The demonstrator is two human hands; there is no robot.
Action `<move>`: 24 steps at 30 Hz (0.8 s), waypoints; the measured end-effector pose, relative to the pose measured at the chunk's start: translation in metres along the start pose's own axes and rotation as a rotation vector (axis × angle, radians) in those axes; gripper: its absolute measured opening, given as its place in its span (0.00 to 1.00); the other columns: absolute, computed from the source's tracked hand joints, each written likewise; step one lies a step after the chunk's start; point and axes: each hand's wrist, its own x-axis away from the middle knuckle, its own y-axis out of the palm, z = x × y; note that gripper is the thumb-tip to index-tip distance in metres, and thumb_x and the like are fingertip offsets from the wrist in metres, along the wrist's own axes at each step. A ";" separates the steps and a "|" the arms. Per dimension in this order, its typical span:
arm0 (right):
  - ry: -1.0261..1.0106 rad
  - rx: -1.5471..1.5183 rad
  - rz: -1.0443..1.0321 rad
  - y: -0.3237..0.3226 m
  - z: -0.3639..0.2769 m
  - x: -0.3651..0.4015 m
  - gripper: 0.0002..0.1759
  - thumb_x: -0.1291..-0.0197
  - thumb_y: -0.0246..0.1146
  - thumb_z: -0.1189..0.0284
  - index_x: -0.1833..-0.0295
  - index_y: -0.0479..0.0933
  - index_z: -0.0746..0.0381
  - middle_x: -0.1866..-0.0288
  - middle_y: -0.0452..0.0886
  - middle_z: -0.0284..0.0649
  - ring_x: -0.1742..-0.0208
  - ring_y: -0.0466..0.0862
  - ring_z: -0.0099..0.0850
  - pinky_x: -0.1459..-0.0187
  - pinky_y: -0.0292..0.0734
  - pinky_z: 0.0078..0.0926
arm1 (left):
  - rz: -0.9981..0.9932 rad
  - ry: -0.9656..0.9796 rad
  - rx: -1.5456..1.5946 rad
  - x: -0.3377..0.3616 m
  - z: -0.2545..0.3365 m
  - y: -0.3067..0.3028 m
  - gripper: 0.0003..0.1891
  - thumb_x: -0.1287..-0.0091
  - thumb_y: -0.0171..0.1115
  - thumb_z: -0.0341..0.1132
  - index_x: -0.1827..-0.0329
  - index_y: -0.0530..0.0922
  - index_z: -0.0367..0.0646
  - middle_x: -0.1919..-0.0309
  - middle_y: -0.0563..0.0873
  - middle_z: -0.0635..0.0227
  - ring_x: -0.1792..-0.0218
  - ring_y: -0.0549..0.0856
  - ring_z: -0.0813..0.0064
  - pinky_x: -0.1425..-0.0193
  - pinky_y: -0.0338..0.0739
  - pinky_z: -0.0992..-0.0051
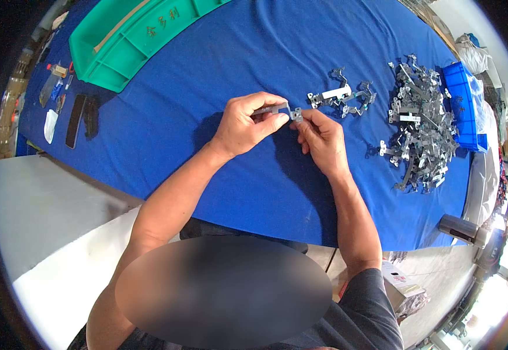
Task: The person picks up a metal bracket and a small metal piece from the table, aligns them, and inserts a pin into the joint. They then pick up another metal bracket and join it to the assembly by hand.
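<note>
Between the fingertips of both hands, above the blue cloth, is a small grey metal bracket (295, 115) with a flat, holed end. My left hand (245, 123) is closed in a pinch on its long arm, which is partly hidden by the fingers. From the other side, my right hand (324, 137) pinches the bracket near its holed end, with the fingers curled. A small group of similar metal brackets (338, 93), one with a white strip, lies just beyond my right hand. Farther right is a large heap of such brackets (423, 128).
A blue cloth (254, 186) covers the table. At the far left stands a green plastic crate (105, 73); a blue bin (461, 102) sits beyond the heap. Dark elongated objects (75, 121) and small items lie on the left side. A dark cylinder (461, 229) projects near the right edge.
</note>
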 end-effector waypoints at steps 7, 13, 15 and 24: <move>0.024 -0.179 -0.012 -0.003 -0.003 -0.003 0.10 0.27 0.61 0.73 0.48 0.82 0.68 0.66 0.83 0.35 0.71 0.80 0.18 0.72 0.78 0.19 | 0.067 0.071 -0.046 -0.002 -0.001 0.000 0.10 0.36 0.73 0.29 0.54 0.86 0.36 0.69 0.85 0.76 0.69 0.79 0.91 0.66 0.76 0.84; 0.008 -0.117 -0.032 -0.003 -0.001 -0.003 0.10 0.27 0.61 0.73 0.48 0.82 0.68 0.66 0.83 0.35 0.71 0.80 0.19 0.72 0.78 0.19 | -0.002 -0.007 -0.020 0.000 0.002 -0.002 0.11 0.35 0.72 0.29 0.51 0.86 0.36 0.63 0.88 0.74 0.64 0.81 0.90 0.60 0.77 0.83; 0.008 -0.111 -0.026 -0.004 0.001 -0.003 0.10 0.27 0.61 0.73 0.48 0.82 0.68 0.66 0.83 0.35 0.72 0.80 0.19 0.72 0.78 0.19 | -0.002 0.005 -0.016 -0.001 0.001 -0.001 0.11 0.35 0.72 0.29 0.51 0.86 0.37 0.63 0.88 0.75 0.65 0.80 0.91 0.61 0.76 0.83; 0.005 -0.110 -0.013 -0.003 0.004 -0.003 0.10 0.27 0.60 0.74 0.48 0.82 0.68 0.67 0.82 0.34 0.72 0.80 0.19 0.72 0.77 0.19 | -0.020 0.155 -0.203 0.000 0.008 -0.001 0.12 0.37 0.73 0.29 0.52 0.86 0.37 0.67 0.86 0.73 0.70 0.78 0.89 0.66 0.74 0.82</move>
